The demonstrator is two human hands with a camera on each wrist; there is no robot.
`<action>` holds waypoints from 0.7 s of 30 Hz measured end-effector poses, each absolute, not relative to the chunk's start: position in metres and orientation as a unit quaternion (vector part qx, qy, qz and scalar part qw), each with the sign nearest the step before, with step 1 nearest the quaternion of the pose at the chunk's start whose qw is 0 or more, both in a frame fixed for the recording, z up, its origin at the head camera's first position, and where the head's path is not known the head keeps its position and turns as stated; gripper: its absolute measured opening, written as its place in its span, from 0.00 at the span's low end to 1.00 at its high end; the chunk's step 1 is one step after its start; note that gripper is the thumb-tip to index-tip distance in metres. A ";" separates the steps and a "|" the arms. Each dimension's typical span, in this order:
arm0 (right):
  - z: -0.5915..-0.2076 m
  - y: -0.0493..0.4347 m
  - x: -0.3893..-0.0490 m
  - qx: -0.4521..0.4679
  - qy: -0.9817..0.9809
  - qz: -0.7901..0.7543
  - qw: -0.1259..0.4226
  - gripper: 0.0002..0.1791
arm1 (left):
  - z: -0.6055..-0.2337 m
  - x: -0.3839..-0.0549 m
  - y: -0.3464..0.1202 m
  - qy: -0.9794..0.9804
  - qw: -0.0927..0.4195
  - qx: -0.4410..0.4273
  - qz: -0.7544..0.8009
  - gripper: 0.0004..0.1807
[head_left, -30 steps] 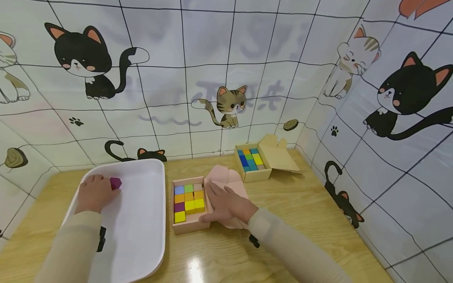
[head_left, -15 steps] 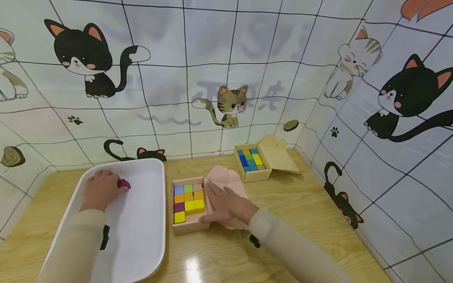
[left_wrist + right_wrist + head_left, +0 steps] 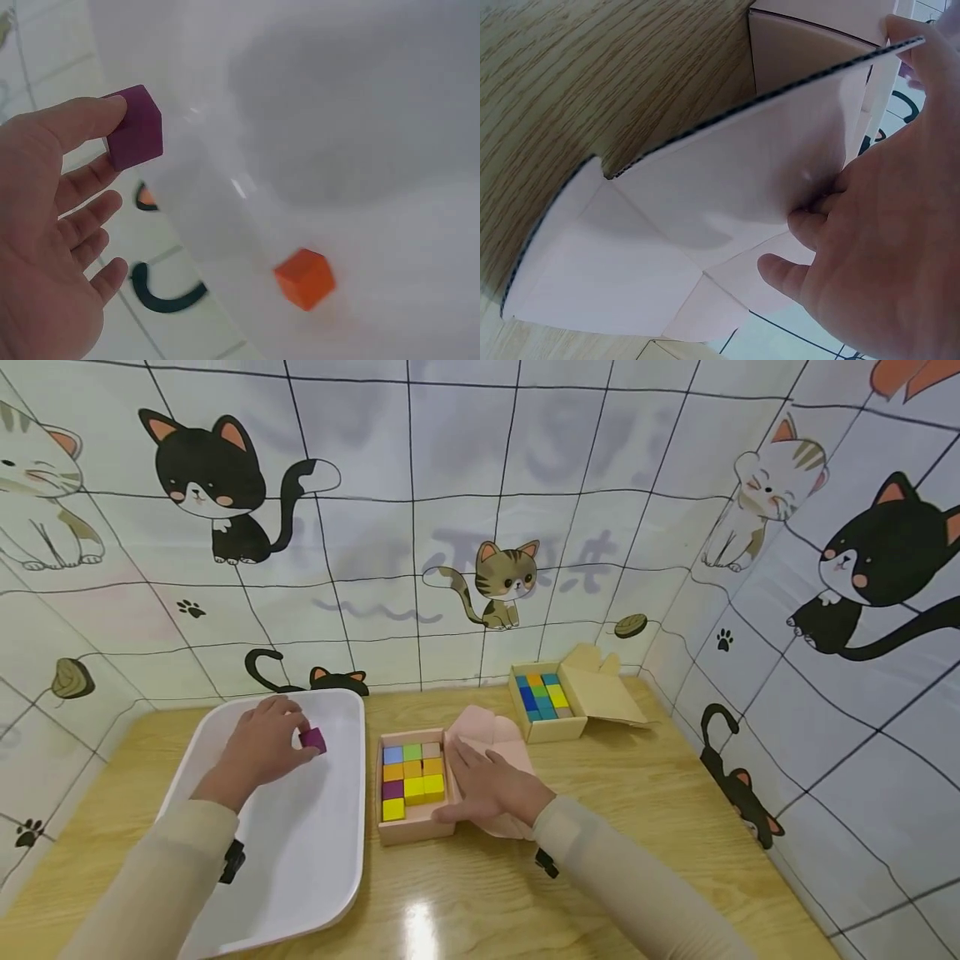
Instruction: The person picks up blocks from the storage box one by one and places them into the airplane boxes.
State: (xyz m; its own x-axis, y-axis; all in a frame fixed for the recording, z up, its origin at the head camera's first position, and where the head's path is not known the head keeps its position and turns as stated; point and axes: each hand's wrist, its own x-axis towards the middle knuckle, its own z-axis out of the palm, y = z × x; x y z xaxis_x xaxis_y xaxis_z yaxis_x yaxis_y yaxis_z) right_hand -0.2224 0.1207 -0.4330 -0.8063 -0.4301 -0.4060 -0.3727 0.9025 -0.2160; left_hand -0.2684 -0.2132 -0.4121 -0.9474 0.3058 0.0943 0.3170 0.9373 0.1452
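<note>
My left hand [image 3: 262, 745] pinches a purple cube [image 3: 313, 741] between thumb and fingertips, over the white tray [image 3: 307, 852]. In the left wrist view the purple block [image 3: 136, 127] shows plainly at the thumb tip, the other fingers spread loosely below it. An orange cube [image 3: 304, 278] lies in the tray there; the hand hides it in the head view. My right hand [image 3: 497, 789] rests with extended fingers on the flap [image 3: 517, 756] of a pink cardboard box [image 3: 416, 832]. Rows of coloured cubes [image 3: 414, 768] sit inside that box, several of them yellow or orange.
Behind the pink box, to the right, stands a cream cardboard box [image 3: 557, 731] with its lid [image 3: 607, 693] folded open and blue, green, yellow and orange cubes inside. A wall sheet [image 3: 450, 460] printed with cats borders the wooden table [image 3: 660, 827] at the back and right.
My left hand has moved right across the tray, carrying the purple cube toward the pink box. The right hand stays on the flap. The head view has shifted slightly.
</note>
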 end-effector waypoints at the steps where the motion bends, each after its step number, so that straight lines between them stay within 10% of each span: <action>1: -0.434 0.121 -0.223 -0.212 0.948 -0.062 0.228 0.63 | -0.409 -0.266 -0.208 -0.982 0.041 -0.167 -0.079 0.12; 21: -0.434 0.120 -0.224 -0.208 0.949 -0.051 0.230 0.63 | -0.391 -0.224 -0.112 -0.948 -0.010 -0.303 -0.097 0.16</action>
State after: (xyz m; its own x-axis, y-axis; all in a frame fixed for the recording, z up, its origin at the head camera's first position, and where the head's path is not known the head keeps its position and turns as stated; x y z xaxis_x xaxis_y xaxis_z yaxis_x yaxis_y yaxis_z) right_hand -0.2241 0.1200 -0.4342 -0.8079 -0.4182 -0.4153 -0.3716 0.9083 -0.1919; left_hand -0.2242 -0.1119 -0.3911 -0.8168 0.5756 0.0399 0.5717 0.7981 0.1902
